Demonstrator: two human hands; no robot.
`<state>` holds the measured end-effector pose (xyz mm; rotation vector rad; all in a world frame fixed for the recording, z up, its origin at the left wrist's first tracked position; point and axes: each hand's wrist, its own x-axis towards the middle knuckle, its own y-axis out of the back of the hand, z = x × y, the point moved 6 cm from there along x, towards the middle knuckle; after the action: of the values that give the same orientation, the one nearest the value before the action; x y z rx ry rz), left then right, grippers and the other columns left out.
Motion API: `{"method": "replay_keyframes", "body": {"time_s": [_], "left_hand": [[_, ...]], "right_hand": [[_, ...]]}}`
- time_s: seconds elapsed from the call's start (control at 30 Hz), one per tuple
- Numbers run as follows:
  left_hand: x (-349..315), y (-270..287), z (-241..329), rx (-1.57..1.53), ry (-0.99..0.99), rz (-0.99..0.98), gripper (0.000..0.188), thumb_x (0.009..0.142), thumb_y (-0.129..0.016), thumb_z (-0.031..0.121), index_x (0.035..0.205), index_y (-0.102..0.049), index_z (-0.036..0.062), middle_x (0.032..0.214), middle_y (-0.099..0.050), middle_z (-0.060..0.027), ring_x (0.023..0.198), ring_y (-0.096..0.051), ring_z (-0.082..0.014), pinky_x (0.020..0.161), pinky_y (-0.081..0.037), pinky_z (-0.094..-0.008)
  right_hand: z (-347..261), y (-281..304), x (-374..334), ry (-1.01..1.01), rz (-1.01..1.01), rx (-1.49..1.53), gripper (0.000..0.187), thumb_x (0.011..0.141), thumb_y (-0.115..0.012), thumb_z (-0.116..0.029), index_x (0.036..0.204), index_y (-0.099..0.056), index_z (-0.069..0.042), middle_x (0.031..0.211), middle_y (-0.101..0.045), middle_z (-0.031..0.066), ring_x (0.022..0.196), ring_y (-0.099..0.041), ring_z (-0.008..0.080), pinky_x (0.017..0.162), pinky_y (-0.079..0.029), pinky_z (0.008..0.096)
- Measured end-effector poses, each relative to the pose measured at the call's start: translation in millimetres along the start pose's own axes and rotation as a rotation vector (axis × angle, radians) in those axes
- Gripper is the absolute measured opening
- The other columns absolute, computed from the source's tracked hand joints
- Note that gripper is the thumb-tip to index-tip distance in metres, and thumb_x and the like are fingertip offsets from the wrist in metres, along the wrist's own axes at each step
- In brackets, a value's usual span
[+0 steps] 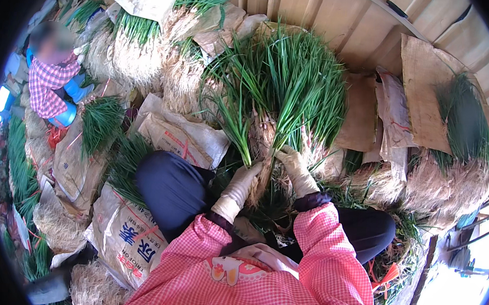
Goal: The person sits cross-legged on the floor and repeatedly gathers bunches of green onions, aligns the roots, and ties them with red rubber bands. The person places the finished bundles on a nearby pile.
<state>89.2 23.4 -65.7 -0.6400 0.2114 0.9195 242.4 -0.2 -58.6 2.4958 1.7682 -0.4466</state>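
Observation:
My left hand [242, 184], in a pale work glove, is closed around the base of a small bunch of long green grass-like plants [235, 134], their leaves fanning up and away from me. My right hand [295, 168], gloved the same way, is closed on a second bunch of the same plants [288, 113]. Tan stringy roots [263, 183] hang between the two hands. Just beyond stands a big heap of these plants [320, 81], leaves upward. Both hands are between my bent knees, and their fingertips are partly hidden.
Root-and-leaf stacks [138, 49] line the far left, partly covered by sacks. More stacks [452, 184] and brown cardboard [430, 92] stand at right, before a corrugated wall [344, 18]. A printed white sack [131, 229] lies by my left knee. Another person [51, 79] sits far left.

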Motion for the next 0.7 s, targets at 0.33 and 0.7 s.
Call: {"method": "replay_keyframes", "body": {"time_s": [0.33,0.7], "left_hand": [[17,31,-29,-0.228,0.167,-0.071,0.019,0.080,-0.063,0.022,0.093,-0.065,0.0076,0.069,-0.058,0.0053,0.053,-0.047,-0.0070,0.052,-0.038,-0.0222],[-15,2,-11,0.006,0.087,-0.070,0.033,0.079,-0.065,0.023,0.107,-0.060,0.0057,0.092,-0.062,-0.0001,0.080,-0.056,-0.0110,0.074,-0.044,-0.0261]], "right_hand": [[-11,3,-34,-0.143,-0.017,0.109,0.030,0.085,-0.060,-0.015,0.110,-0.055,0.002,0.092,-0.063,0.0060,0.080,-0.060,0.0139,0.074,-0.047,0.0247],[-66,-21,-42,0.448,0.386,-1.121,0.049,0.072,-0.067,-0.021,0.116,-0.051,-0.007,0.093,-0.055,0.0143,0.084,-0.057,0.0297,0.072,-0.047,0.0366]]}}
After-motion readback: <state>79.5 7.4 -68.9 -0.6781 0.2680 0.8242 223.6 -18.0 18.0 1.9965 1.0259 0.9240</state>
